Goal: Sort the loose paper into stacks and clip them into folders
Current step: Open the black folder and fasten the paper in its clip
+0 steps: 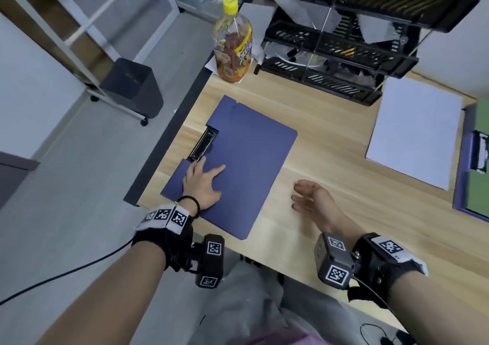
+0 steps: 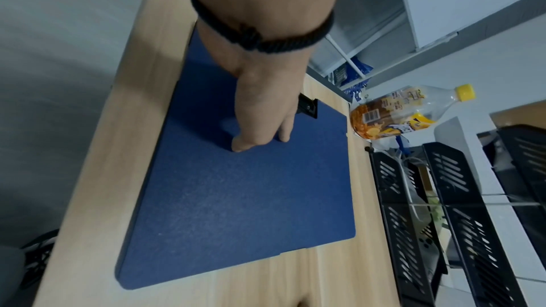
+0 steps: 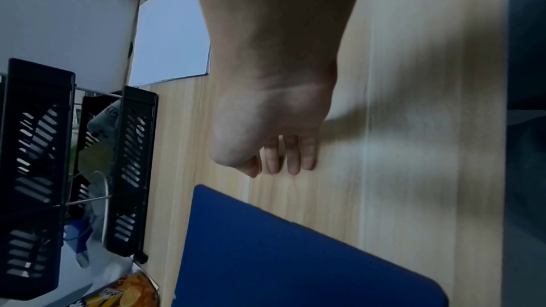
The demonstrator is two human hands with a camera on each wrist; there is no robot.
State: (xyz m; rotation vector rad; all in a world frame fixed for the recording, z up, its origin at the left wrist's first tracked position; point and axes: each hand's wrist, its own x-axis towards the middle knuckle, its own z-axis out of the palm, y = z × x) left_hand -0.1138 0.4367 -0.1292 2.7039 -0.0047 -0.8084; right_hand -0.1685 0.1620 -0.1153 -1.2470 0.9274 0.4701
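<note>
I've got the blue folder [image 1: 238,164] closed and lying flat on the worktop [image 1: 330,159], near its left edge. My left hand [image 1: 203,185] presses down on it with fingers spread flat, grip open, right beside the metal clip [image 1: 202,144]. My right hand [image 1: 315,196] hovers just beside the folder, loose, holding nothing. White paper stack [image 1: 415,130] sits well apart, far right.

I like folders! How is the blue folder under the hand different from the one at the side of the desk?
The blue folder lies closed near the desk's left edge, with the left hand flat on it. The other folder lies at the right edge, showing green inside its blue rim, and no hand touches it. Both carry a metal clip.
</note>
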